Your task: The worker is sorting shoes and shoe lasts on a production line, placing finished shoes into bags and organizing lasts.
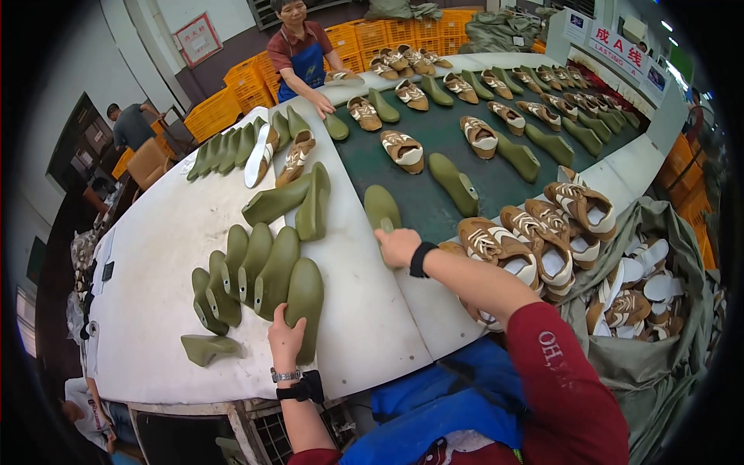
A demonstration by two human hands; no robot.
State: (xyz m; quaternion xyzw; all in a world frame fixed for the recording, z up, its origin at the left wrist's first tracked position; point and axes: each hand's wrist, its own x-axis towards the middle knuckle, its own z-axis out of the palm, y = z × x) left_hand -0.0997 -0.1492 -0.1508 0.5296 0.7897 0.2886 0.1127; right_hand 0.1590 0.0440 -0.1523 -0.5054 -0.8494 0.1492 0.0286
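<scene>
My left hand [287, 339] grips the side of a large olive-green shoe last [304, 298] at the near end of a row on the white table. Several more green lasts [256, 267] stand beside it, and one small last [208, 349] lies apart at the left. With my right arm stretched forward, my right hand [399, 247] holds the near end of another green shoe last [380, 206] at the edge of the dark green belt. Part of that last is hidden by my fingers. To the right of this hand sit piled brown-and-white sneakers [496, 246].
Sneakers and lasts lie in rows along the green belt [434, 139]. Across the table a co-worker in a blue apron [310, 66] reaches toward a last. A grey-green cloth sack [659, 232] of shoes stands at the right. Orange crates [387, 32] line the back.
</scene>
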